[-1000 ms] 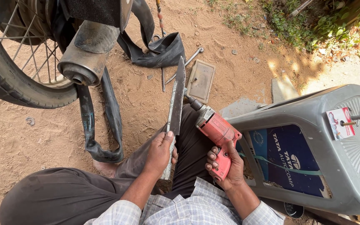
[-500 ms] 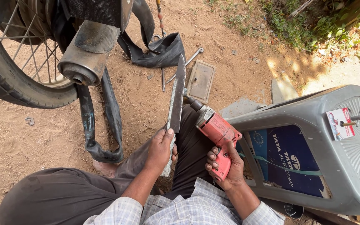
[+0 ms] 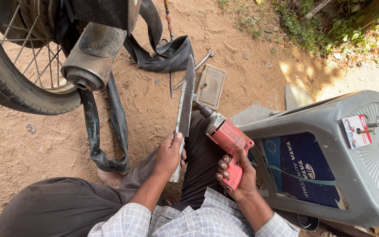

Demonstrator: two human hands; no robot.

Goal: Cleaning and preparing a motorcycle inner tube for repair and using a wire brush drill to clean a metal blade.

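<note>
A spoked motorcycle wheel (image 3: 9, 83) stands at the upper left with a grey exhaust muffler (image 3: 88, 61) in front of it. A black inner tube (image 3: 110, 127) lies across the sandy ground. A wrench (image 3: 196, 66) rests beside a flat rectangular metal plate (image 3: 211, 85), and a grey plastic stool (image 3: 343, 162) lies tipped at right

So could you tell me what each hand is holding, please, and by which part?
The left hand grips the long flat metal blade near its lower end. The right hand holds the red power drill by its pistol handle.
</note>
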